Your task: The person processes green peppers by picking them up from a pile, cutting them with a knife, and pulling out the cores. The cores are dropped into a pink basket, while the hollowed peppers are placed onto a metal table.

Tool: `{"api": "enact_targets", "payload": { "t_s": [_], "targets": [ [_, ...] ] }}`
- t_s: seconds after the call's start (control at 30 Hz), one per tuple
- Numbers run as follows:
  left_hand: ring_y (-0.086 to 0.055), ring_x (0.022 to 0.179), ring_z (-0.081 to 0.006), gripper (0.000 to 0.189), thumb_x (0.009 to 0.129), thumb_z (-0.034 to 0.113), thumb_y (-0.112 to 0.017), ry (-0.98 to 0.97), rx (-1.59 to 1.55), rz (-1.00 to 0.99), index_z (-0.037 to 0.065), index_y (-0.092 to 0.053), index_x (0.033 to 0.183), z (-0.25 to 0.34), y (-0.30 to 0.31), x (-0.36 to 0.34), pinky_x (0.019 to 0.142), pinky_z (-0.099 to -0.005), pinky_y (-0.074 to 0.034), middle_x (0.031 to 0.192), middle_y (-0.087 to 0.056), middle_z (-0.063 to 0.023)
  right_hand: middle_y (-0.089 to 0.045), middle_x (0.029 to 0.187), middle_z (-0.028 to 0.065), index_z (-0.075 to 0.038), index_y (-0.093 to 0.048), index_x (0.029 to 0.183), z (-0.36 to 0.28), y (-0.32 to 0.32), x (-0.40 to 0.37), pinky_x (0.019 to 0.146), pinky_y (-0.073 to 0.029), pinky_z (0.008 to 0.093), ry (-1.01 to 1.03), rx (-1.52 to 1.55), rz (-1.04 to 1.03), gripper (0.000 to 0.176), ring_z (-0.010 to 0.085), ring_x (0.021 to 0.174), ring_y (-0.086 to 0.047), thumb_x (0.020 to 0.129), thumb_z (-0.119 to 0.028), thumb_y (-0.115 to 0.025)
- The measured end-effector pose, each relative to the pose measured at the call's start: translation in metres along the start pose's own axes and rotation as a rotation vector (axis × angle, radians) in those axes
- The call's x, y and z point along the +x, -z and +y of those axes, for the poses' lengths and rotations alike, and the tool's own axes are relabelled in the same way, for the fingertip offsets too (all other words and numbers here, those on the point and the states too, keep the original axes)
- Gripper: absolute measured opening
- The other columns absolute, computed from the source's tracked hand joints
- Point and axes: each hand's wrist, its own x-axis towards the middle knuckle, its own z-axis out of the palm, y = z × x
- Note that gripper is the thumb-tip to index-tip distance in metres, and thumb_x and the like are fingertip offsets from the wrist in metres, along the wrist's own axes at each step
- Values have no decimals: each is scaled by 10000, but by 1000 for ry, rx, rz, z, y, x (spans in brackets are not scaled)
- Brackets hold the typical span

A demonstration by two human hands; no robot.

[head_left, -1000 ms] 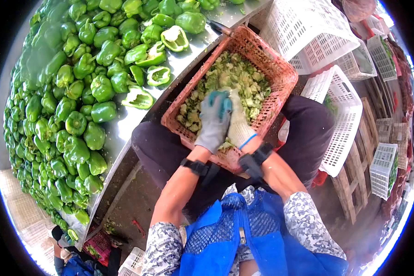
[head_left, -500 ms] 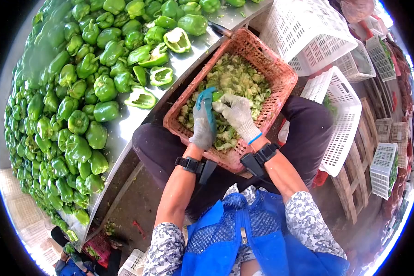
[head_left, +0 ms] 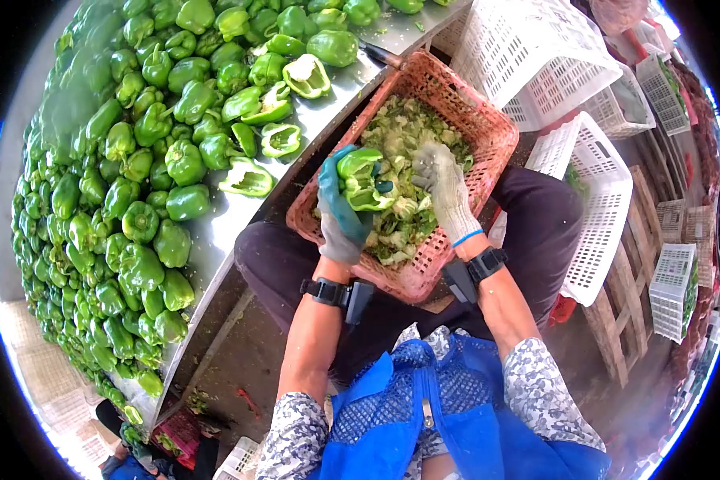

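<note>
My left hand [head_left: 339, 206], in a grey and teal glove, holds a green bell pepper [head_left: 360, 178] whose hollow, pale inside shows at an opening. To its right, my right hand [head_left: 443, 186] in a whitish knit glove is apart from the pepper, its fingers loosely extended with nothing visible in them. Both hands are above a red plastic basket [head_left: 488, 120] between my legs. Pale green pepper cores and scraps [head_left: 412, 124] fill much of it.
On the metal table [head_left: 244, 210] at left lies a large heap of whole green peppers [head_left: 140, 222]; several cut ones [head_left: 248, 176] lie near its edge. A dark-handled tool [head_left: 382, 54] rests there. White crates [head_left: 596, 172] and a wooden pallet [head_left: 616, 320] stand at right. Another person [head_left: 128, 464] is at lower left.
The hands have moved apart, my right hand to the right and my left slightly left. The pepper's opened side is now turned into view in my left hand.
</note>
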Motion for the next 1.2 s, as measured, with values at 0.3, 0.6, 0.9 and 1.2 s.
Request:
{"api": "enact_targets", "payload": {
  "t_s": [0.3,0.6,0.9,1.2],
  "targets": [
    [-688,958,-257,509,1035,504,-408,266,-151,59,87,-640,1214,-3,16,7,823,-418,-586,1107,-701,-78,-727,1109,94,-89,-669,1215,-41,-60,-48,827,-535,343,230,-619,9,350,170,966,-694,998,-355,-600],
    [-688,1006,-226,458,1032,501,-472,424,-138,38,115,-649,1206,-17,11,5,882,-409,-578,1148,-699,-55,-699,745,116,-141,-675,873,-46,-51,-25,630,-560,446,781,-1599,-439,124,315,719,-706,876,-246,-609],
    [-687,995,-223,453,1033,504,-485,456,-99,52,129,-636,1238,-16,8,3,835,-416,-591,1145,-700,-46,-658,714,177,-70,-668,794,-30,-60,-17,627,-537,459,650,-1436,-336,162,354,689,-675,786,-231,-675],
    [-664,1015,-198,448,1042,456,-529,65,180,75,94,-590,1299,-25,24,1,765,-382,-606,1192,-655,-64,-677,827,124,-27,-650,873,-29,7,-15,671,-529,372,602,-1197,-4,291,225,785,-673,923,-312,-692]
  ]
}}
